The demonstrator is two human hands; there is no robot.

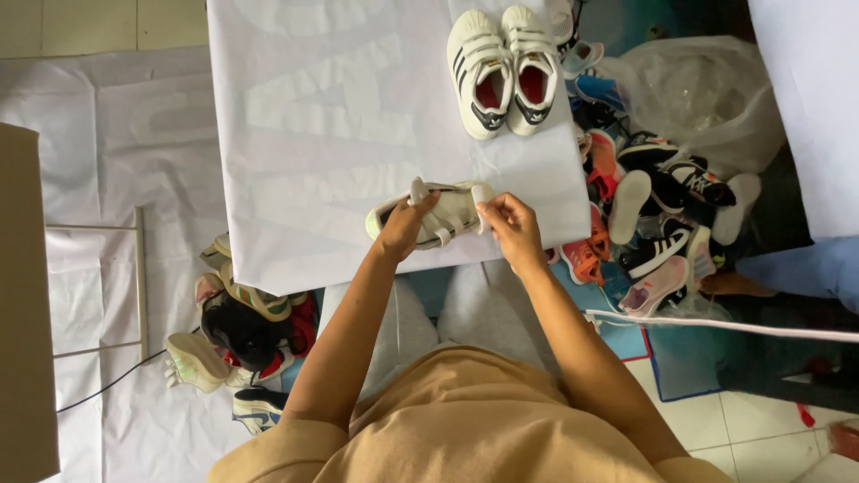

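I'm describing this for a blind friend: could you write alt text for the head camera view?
Both hands, left hand and right hand, hold a small beige strapped shoe at the near edge of a white cloth-covered table. A pair of white striped sneakers stands farther back; heaps of mixed shoes lie on the floor.

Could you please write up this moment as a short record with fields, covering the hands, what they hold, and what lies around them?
Left hand: left hand grips the grey strap shoe lying on its side at the table's near edge.
Right hand: right hand pinches one of the shoe's straps at its end.
Surface: table with white cloth.
Also on table: pair of white striped shoes, side by side at the far edge.
Floor, right: heap of mixed shoes beside a clear plastic bag.
Floor, left: smaller shoe pile.
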